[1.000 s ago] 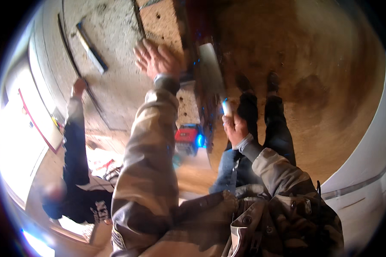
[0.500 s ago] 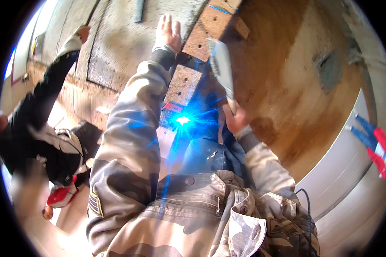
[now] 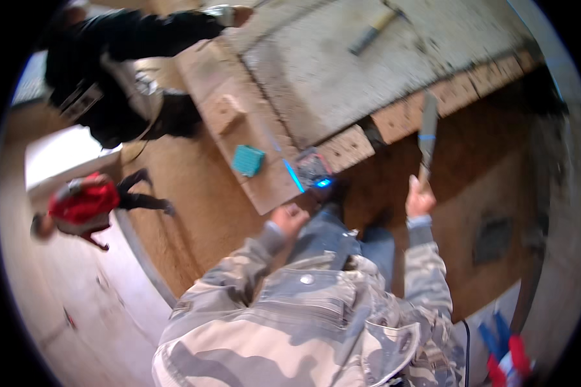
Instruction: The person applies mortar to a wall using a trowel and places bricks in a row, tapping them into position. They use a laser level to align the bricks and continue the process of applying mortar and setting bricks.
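Note:
My right hand (image 3: pixel 421 197) grips the handle of a long flat-bladed trowel (image 3: pixel 428 122), its blade pointing away from me toward a row of bricks with holes (image 3: pixel 403 119). My left hand (image 3: pixel 290 219) hangs low with its fingers curled in, and no object shows in it. It is beside the near corner of a smooth tan ledge (image 3: pixel 265 193). Just beyond that hand, a small dark device with red edges (image 3: pixel 311 166) stands by the ledge. A bright blue light (image 3: pixel 323 183) shines there, and a blue line runs along the ledge's edge.
On the ledge are a teal patterned block (image 3: pixel 248 160) and a loose brick (image 3: pixel 223 115). A grey concrete slab (image 3: pixel 316 77) lies behind the bricks, bearing a long-handled tool (image 3: pixel 374 31). One person in black (image 3: pixel 129 51) reaches over at the left; another in red (image 3: pixel 84 201) is farther off.
My left hand has drawn back from over the slab toward my body, its spread fingers now curled. The trowel stays in my right hand, and my view has turned left.

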A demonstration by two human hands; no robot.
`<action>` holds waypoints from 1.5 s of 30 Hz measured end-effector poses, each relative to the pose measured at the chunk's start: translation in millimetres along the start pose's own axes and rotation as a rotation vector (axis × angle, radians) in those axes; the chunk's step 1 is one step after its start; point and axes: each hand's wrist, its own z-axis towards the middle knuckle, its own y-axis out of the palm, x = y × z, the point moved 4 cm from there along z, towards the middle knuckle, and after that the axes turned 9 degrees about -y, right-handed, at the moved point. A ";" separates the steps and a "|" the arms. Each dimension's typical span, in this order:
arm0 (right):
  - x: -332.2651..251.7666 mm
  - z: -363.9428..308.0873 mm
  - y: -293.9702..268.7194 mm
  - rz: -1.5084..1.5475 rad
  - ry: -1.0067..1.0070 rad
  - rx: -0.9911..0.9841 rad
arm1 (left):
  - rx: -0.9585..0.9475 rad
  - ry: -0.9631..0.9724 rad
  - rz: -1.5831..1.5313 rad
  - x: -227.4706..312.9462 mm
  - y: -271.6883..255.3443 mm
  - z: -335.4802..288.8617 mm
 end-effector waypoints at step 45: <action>33.4 -110.9 -123.9 0.096 1.123 0.095 | 0.698 -0.056 -0.732 -25.6 -382.6 338.2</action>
